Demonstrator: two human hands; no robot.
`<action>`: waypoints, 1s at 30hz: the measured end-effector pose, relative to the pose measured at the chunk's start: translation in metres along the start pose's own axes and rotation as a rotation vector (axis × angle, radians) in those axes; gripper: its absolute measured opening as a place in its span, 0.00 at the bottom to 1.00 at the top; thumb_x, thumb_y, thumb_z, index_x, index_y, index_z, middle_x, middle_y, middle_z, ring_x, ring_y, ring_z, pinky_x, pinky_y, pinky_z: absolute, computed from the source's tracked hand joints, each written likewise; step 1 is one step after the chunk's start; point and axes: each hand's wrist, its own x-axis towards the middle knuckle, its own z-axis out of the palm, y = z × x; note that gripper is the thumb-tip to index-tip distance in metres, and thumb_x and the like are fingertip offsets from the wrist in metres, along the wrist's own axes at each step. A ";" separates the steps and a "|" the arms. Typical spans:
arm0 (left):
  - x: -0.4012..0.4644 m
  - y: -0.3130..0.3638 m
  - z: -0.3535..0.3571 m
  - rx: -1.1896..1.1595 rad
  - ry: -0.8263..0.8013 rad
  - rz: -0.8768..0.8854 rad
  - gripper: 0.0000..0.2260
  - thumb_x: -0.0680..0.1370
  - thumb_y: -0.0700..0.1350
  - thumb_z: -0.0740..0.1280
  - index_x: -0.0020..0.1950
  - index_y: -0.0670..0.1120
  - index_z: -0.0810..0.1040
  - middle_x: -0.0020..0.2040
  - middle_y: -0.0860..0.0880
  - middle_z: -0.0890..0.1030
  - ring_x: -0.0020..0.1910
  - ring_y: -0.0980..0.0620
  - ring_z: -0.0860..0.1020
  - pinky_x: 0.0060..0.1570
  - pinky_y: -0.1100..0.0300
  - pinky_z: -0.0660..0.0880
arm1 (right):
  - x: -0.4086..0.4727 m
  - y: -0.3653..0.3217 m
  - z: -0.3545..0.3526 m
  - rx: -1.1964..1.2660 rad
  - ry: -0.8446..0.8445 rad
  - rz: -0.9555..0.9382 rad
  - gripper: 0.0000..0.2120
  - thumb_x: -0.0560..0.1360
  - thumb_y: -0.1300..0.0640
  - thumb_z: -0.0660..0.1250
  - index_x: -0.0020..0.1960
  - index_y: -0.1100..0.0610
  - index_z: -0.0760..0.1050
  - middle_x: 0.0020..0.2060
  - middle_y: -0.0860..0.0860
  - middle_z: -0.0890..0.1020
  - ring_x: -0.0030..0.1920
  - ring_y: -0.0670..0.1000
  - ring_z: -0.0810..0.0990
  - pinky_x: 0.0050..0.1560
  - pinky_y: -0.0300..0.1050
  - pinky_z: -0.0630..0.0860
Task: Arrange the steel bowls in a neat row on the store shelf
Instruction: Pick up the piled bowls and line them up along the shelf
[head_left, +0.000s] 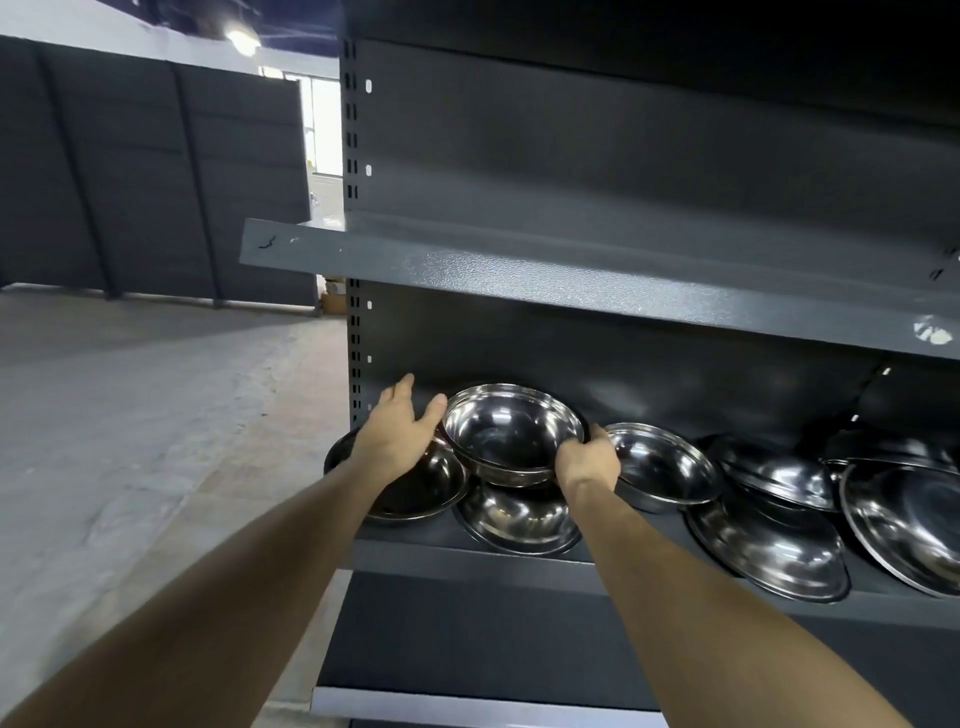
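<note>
Several shiny steel bowls lie jumbled on the dark grey lower shelf (467, 558). One steel bowl (511, 431) is raised and tilted toward me above the others, and my right hand (587, 460) grips its right rim. My left hand (402, 423) hovers at the bowl's left rim, fingers spread, its thumb touching or nearly touching the rim. Under my left hand sits a dark bowl (415, 488), and another bowl (522, 517) lies below the held one. A further bowl (662, 470) rests just right of my right hand.
More bowls (774, 545) overlap each other toward the right end of the shelf. An upper shelf (571, 275) juts out above the bowls. A slotted upright (353, 338) marks the shelf's left end. Concrete floor and dark panels lie to the left.
</note>
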 end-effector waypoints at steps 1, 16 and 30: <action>0.001 -0.006 -0.006 0.025 0.011 -0.008 0.32 0.80 0.62 0.56 0.79 0.48 0.54 0.78 0.45 0.60 0.76 0.45 0.62 0.72 0.49 0.61 | -0.002 -0.001 0.004 -0.004 -0.004 -0.002 0.26 0.76 0.62 0.58 0.74 0.59 0.67 0.63 0.59 0.78 0.64 0.60 0.76 0.66 0.46 0.72; -0.018 -0.074 -0.083 0.398 0.061 -0.057 0.32 0.80 0.64 0.54 0.77 0.46 0.61 0.75 0.44 0.66 0.72 0.43 0.67 0.66 0.48 0.68 | -0.039 -0.015 0.080 -0.045 -0.166 -0.072 0.21 0.76 0.63 0.58 0.68 0.58 0.72 0.57 0.58 0.81 0.57 0.59 0.78 0.51 0.39 0.67; -0.023 -0.091 -0.088 0.423 0.027 -0.066 0.29 0.81 0.61 0.54 0.76 0.45 0.63 0.75 0.45 0.67 0.72 0.44 0.66 0.67 0.47 0.67 | -0.050 -0.005 0.105 -0.148 -0.227 -0.072 0.19 0.76 0.63 0.58 0.67 0.59 0.71 0.55 0.59 0.81 0.48 0.56 0.76 0.49 0.43 0.71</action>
